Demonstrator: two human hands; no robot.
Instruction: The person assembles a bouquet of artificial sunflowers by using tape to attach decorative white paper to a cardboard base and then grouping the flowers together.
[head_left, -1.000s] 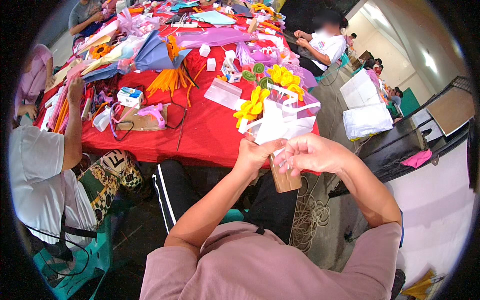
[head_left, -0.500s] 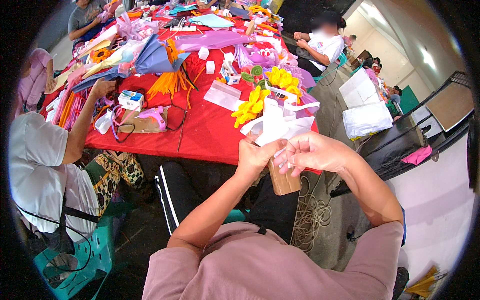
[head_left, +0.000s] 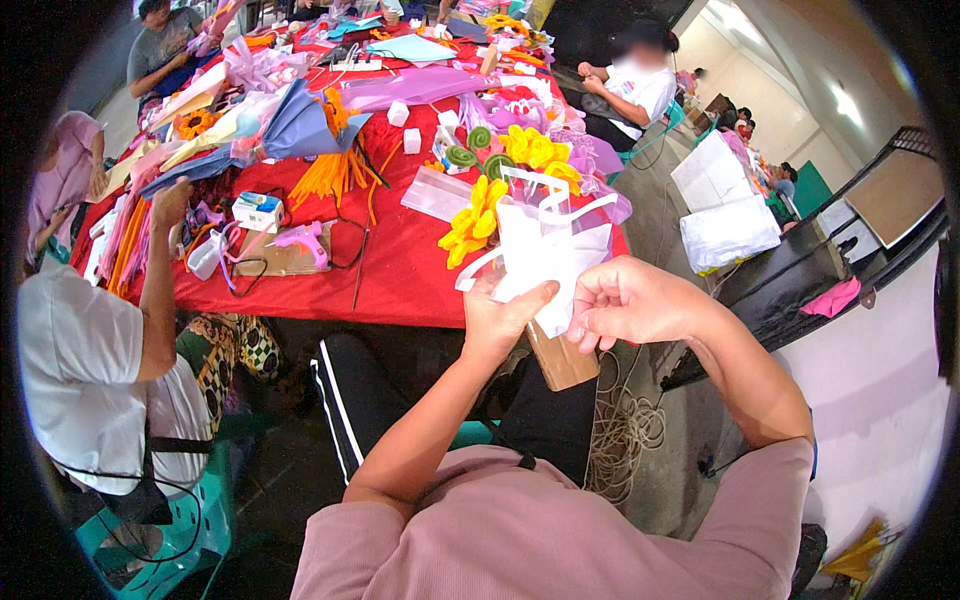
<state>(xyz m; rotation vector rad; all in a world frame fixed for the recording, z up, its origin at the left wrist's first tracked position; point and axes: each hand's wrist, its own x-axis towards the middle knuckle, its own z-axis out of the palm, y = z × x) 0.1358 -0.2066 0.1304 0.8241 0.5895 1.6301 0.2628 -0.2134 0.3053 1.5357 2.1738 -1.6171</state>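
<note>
My left hand is closed round the lower part of a bouquet, thumb across its front. White wrapping with loose strips spreads above that hand. Yellow fuzzy flowers and green spiral shapes rise behind the wrapping. Below the hands a brown block-like base sticks out, tilted, over my lap. At the right side of the wrapping and base, my right hand is held with its fingers curled and pinched together. What lies between those fingertips is too small to make out.
The red-covered table bears a pink glue gun on cardboard, a small box, blue-wrapped flowers and orange stems. A co-worker sits close on my left. Coiled rope lies on the floor at right; white packages stand beyond.
The bouquet has tipped slightly left and turned in my left hand. My right hand's fingers, spread before, have drawn together into a pinch. The co-worker's arm at left has shifted.
</note>
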